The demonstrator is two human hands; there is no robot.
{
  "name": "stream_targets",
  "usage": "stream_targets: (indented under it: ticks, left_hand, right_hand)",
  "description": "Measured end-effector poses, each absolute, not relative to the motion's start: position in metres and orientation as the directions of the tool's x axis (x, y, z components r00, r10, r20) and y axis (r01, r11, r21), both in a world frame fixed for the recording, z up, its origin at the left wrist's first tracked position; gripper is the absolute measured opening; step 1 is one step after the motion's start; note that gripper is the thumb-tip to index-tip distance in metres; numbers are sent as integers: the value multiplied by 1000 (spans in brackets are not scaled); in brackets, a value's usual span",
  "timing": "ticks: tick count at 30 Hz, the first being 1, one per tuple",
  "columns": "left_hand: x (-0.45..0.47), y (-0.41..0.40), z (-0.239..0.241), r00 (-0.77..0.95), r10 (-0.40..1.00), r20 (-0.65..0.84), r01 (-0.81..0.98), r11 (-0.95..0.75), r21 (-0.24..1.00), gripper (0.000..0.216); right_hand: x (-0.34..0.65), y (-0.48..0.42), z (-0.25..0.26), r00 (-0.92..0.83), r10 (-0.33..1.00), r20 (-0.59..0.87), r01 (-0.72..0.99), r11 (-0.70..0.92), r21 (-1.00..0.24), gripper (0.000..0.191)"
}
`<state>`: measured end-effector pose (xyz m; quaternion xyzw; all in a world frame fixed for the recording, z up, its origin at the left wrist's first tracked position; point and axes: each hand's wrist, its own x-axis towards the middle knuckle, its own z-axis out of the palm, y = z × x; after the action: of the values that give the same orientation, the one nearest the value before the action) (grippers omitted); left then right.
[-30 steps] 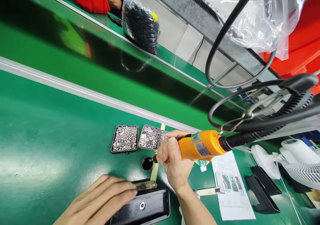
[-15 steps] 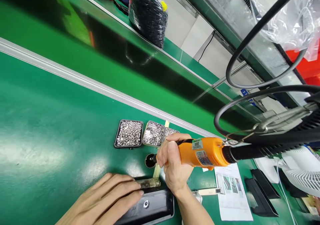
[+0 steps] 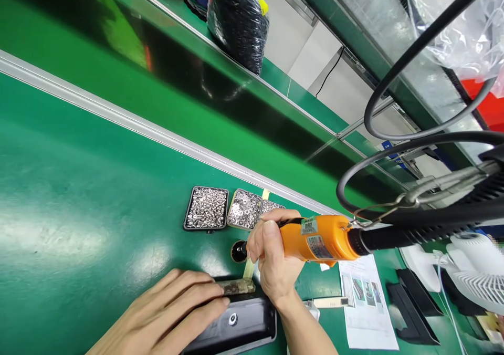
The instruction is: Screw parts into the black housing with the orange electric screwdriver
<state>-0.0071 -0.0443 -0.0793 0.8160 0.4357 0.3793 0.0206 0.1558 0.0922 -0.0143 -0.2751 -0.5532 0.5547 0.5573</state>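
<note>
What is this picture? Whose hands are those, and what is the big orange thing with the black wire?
A camera on a person's head took this picture, so you look down at their own two hands over a green bench. The right hand grips an orange electric screwdriver; its thick black cable loops up and away. The left hand lies flat with its fingers on a black plastic part that has a small metal ring in the middle. Behind the hands sit little trays of shiny screws and washers. To the right lie a printed sheet with pictures and a white fan. Far away, near a bag of black parts, another person is working.
</note>
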Motion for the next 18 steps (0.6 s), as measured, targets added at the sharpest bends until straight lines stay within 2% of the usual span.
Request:
stream_targets:
  ticks: [7, 13, 18]
  left_hand:
    - [-5, -41, -71, 284, 720, 633, 700, -607, 376, 40]
    - [-8, -46, -71, 371, 752, 545, 723, -602, 339, 58]
    - [-4, -46, -65, 263, 780, 568, 719, -551, 424, 39]
  right_hand:
    - [155, 93, -15, -221, 925, 310, -294, 239, -925, 8]
    - [157, 93, -16, -222, 930, 293, -247, 237, -940, 11]
    - [158, 93, -9, -209, 926, 313, -259, 257, -931, 9]
